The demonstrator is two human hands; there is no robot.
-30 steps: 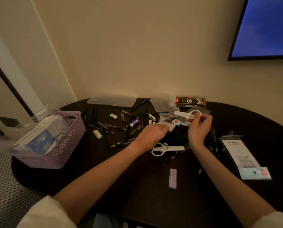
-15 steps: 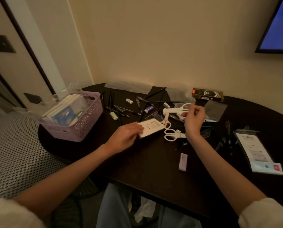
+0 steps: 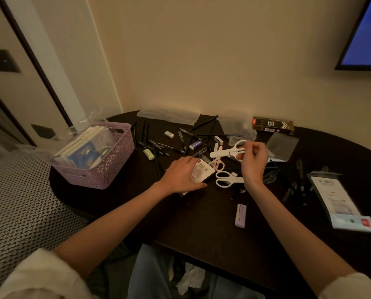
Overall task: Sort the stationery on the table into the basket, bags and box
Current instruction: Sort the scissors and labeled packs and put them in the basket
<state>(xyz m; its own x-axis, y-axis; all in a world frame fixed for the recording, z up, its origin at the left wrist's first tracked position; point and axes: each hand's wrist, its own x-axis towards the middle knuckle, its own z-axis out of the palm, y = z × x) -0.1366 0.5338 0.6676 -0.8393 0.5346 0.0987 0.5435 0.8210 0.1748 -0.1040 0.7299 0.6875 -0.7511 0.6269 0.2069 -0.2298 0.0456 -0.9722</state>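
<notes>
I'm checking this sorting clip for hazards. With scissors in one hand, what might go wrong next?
The right hand pinches the white scissors by one handle loop only, so they might swing or drop onto the clutter. The left hand lies flat on the white packet, which may slide into the pens.

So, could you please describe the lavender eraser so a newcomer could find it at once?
Start at the dark table and follow the right forearm toward the near edge. Left of that forearm lies the lavender eraser, alone on bare wood. Unlike the white scissors and pens farther back, it is a pale purple block.
</notes>
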